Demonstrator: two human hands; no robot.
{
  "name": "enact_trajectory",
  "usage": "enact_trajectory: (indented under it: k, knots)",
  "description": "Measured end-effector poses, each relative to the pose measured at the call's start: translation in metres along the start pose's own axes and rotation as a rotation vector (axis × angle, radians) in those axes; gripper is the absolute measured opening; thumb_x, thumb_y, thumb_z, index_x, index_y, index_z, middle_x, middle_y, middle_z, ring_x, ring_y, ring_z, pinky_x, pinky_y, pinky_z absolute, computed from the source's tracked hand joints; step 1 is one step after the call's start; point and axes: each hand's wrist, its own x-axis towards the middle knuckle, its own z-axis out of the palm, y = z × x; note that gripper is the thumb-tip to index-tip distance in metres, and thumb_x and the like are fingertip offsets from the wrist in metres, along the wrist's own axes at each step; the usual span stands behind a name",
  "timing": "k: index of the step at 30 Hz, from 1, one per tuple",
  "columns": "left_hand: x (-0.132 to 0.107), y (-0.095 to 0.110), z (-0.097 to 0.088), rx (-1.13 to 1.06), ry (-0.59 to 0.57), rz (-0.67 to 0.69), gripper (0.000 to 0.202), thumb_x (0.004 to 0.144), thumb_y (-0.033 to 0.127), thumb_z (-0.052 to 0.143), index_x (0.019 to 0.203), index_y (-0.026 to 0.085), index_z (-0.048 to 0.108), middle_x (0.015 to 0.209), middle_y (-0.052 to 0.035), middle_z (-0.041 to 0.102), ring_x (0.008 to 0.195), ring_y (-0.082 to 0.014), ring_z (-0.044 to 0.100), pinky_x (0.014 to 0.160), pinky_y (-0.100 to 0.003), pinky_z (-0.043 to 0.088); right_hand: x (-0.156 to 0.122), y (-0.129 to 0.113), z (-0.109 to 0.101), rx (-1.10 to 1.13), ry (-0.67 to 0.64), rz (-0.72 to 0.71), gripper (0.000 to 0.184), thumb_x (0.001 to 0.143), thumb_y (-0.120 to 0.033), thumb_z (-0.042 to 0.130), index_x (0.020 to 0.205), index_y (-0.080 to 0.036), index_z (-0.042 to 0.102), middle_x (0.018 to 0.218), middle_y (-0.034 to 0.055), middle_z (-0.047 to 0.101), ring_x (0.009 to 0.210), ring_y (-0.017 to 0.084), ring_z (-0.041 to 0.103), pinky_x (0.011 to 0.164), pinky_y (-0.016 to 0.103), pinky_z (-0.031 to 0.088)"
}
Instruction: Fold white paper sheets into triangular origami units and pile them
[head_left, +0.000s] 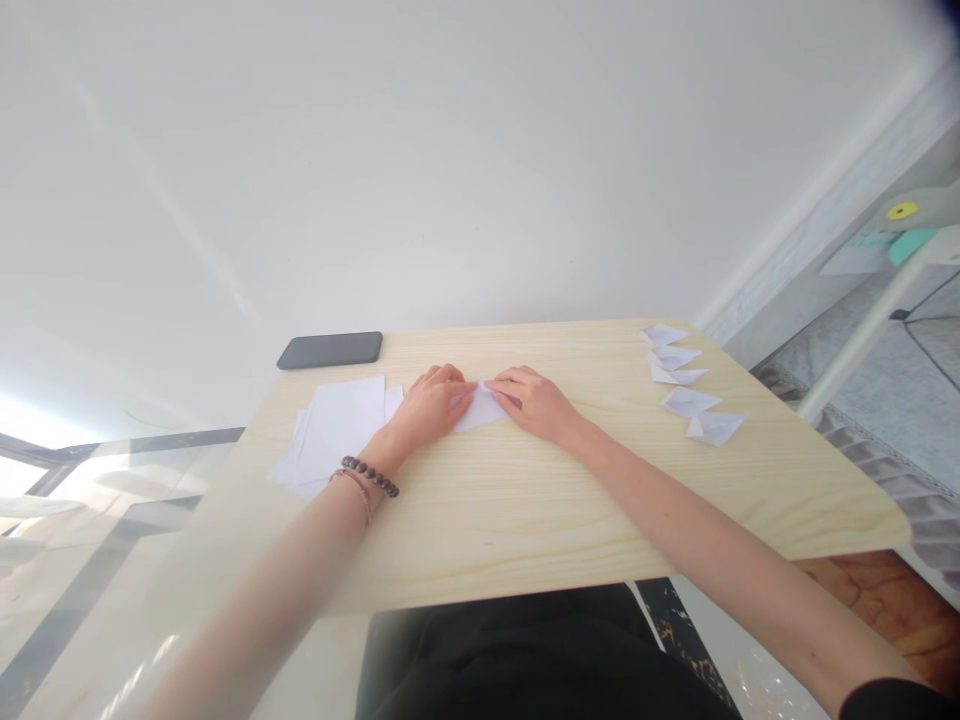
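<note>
A small piece of white folded paper [480,412] lies on the light wooden table [480,530] between my two hands. My left hand [433,405], with beaded bracelets at the wrist, pinches its left side near the top. On the opposite side, my right hand [536,402] grips the paper's upper right part between thumb and fingers. The fingertips nearly meet at the top, and they hide part of the folds. Beside my left forearm rests a loose stack of white paper sheets [341,425].
Several folded paper boats [679,402] stand in a column along the table's right side. A dark phone [330,350] lies at the back left corner. Behind the table rises a white wall [450,170]. A pale stand leg [862,335] is off to the right.
</note>
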Motion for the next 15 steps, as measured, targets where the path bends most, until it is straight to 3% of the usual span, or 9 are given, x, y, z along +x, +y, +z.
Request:
enact_trajectory:
  k: [4, 15]
  knots:
    - [0.001, -0.003, -0.001, 0.023, -0.012, -0.006, 0.033, 0.085, 0.035, 0.036, 0.104, 0.026, 0.061, 0.096, -0.0055, 0.053, 0.091, -0.0198, 0.048, 0.082, -0.034, 0.039, 0.000, 0.002, -0.001, 0.056, -0.031, -0.089, 0.028, 0.084, -0.024, 0.041, 0.104, -0.023, 0.061, 0.099, 0.0068, 0.058, 0.092, 0.017, 0.050, 0.083, 0.033, 0.042]
    - [0.001, -0.003, -0.001, 0.102, -0.026, 0.010, 0.035, 0.085, 0.031, 0.037, 0.116, 0.028, 0.052, 0.094, -0.0056, 0.051, 0.090, -0.0197, 0.047, 0.080, -0.033, 0.039, 0.001, 0.013, -0.010, 0.110, -0.077, -0.119, 0.026, 0.085, -0.022, 0.043, 0.101, -0.022, 0.063, 0.102, 0.0038, 0.062, 0.094, 0.016, 0.052, 0.086, 0.032, 0.041]
